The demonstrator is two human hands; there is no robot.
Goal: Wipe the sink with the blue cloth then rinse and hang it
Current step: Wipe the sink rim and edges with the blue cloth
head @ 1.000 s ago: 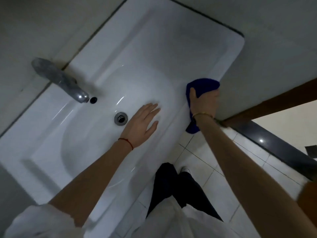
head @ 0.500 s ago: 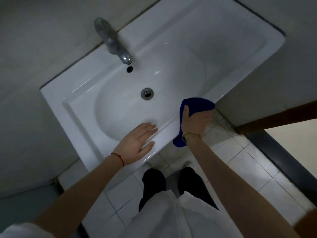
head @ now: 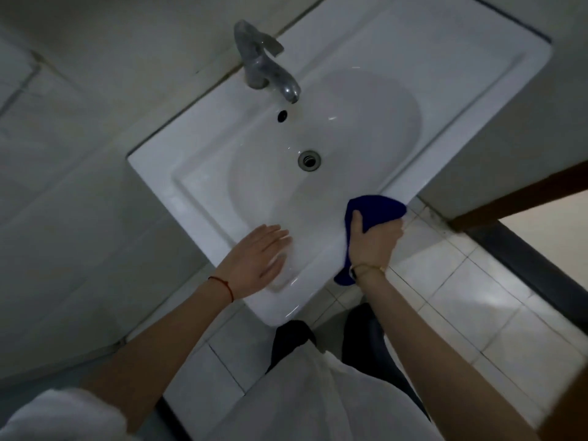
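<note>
Blue cloth (head: 378, 209) under right hand (head: 374, 241); sink (head: 203, 198) rim.

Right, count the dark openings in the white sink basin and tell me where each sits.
2. A small dark overflow hole sits just below the grey metal tap's spout; the round metal-ringed drain lies at the bottom of the white ceramic sink. None seem hidden.

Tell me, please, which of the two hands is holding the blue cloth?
The right hand, wearing a gold bracelet, grips the blue cloth at the white ceramic sink's front rim. The left hand, with a red string at the wrist, lies flat and empty.
</note>
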